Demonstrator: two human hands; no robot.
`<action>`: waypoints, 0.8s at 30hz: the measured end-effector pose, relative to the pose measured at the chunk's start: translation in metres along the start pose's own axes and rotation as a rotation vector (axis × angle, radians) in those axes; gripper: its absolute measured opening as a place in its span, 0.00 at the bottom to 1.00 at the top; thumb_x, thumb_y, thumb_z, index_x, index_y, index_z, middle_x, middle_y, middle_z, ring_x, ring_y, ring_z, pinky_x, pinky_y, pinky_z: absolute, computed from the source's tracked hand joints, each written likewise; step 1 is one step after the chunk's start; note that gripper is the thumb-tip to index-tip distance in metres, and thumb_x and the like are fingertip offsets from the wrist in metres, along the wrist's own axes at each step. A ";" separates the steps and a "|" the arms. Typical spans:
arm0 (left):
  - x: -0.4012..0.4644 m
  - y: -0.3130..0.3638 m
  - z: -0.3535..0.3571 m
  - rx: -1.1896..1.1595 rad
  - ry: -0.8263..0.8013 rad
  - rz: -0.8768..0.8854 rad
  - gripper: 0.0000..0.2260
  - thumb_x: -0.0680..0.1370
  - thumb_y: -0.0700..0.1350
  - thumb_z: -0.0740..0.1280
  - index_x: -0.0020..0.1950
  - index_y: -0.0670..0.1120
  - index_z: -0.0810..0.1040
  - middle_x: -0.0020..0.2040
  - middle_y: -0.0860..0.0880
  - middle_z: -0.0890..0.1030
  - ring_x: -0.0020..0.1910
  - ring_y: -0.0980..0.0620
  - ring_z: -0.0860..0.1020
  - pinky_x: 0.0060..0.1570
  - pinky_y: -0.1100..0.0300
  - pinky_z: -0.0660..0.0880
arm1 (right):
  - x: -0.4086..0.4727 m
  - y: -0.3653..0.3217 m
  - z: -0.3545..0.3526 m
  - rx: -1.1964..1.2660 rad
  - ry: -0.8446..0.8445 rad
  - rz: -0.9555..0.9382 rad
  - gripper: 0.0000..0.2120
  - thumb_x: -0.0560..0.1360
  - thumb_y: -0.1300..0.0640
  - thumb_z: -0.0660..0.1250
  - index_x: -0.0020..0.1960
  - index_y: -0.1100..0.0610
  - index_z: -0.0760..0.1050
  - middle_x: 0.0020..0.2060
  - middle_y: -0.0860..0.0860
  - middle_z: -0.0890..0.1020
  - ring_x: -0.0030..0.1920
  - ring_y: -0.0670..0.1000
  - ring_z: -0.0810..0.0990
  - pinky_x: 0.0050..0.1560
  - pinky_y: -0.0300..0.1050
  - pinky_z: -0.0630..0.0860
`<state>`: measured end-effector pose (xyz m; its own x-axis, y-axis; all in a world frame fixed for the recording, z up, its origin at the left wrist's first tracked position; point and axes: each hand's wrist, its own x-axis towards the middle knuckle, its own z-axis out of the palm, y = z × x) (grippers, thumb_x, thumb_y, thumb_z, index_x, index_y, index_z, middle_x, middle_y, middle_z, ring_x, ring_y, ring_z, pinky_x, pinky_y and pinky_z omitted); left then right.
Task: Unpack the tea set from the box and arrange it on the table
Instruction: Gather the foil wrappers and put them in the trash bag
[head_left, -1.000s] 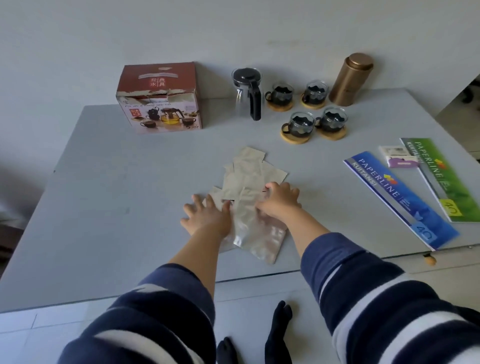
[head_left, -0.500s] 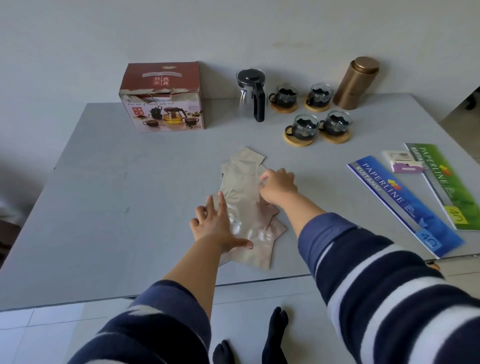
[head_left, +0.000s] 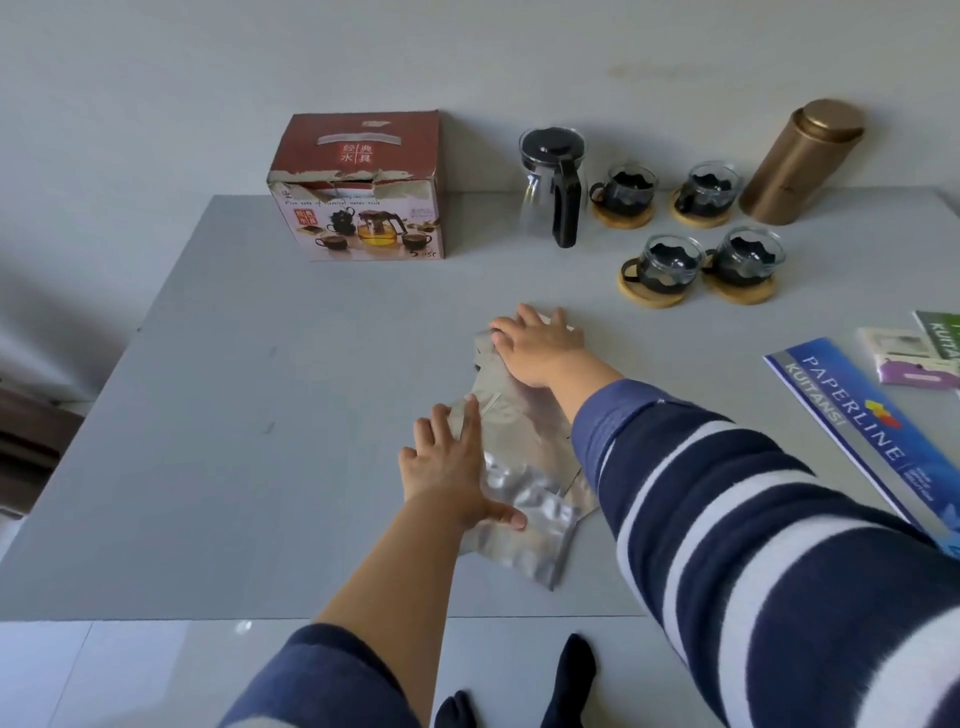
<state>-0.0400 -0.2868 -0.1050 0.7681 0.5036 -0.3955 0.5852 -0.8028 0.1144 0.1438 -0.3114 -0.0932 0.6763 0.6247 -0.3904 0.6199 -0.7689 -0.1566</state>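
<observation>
A pile of flat plastic bags (head_left: 524, 447) lies near the table's front edge. My left hand (head_left: 449, 467) rests flat on the pile's left side, fingers spread. My right hand (head_left: 540, 345) presses flat on the pile's far end. The red tea-set box (head_left: 361, 187) stands at the back, its top torn. To its right stand a glass teapot (head_left: 553, 184) with a black lid and handle, and several glass cups on wooden coasters (head_left: 667, 270). A tall golden canister (head_left: 800, 161) stands at the back right.
Blue (head_left: 862, 431) and green (head_left: 943, 332) receipt books and small cards (head_left: 909, 358) lie at the right edge of the grey table (head_left: 249, 415). A wall runs right behind the table. The floor and feet in dark socks (head_left: 566, 680) show below the front edge.
My right hand has slid from the middle of the pile to its far end and flattened. My left hand shifted slightly onto the pile. The bags now lie in a narrower, tidier stack.
</observation>
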 end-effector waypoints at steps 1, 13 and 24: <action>0.000 0.001 -0.002 -0.033 -0.003 -0.015 0.66 0.56 0.69 0.75 0.78 0.51 0.37 0.72 0.46 0.53 0.69 0.43 0.58 0.60 0.50 0.68 | -0.004 0.001 -0.001 -0.012 0.018 -0.011 0.21 0.79 0.43 0.41 0.69 0.39 0.61 0.71 0.49 0.63 0.67 0.63 0.60 0.62 0.59 0.65; -0.012 0.001 -0.009 -0.474 0.020 -0.127 0.53 0.61 0.54 0.80 0.77 0.53 0.51 0.64 0.46 0.67 0.57 0.40 0.78 0.47 0.52 0.73 | -0.090 0.045 -0.011 0.729 -0.445 0.290 0.42 0.64 0.41 0.75 0.72 0.44 0.60 0.67 0.54 0.65 0.64 0.59 0.70 0.59 0.59 0.74; -0.018 0.012 -0.005 -0.559 -0.022 -0.152 0.17 0.68 0.53 0.74 0.51 0.46 0.74 0.46 0.49 0.79 0.45 0.46 0.78 0.40 0.58 0.72 | -0.135 0.035 0.039 0.606 -0.047 0.416 0.28 0.60 0.54 0.80 0.56 0.58 0.73 0.44 0.51 0.79 0.46 0.55 0.80 0.44 0.44 0.77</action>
<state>-0.0454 -0.3036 -0.0919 0.6629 0.5883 -0.4630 0.7412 -0.4284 0.5168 0.0589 -0.4272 -0.0812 0.7815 0.2691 -0.5629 -0.0221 -0.8897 -0.4561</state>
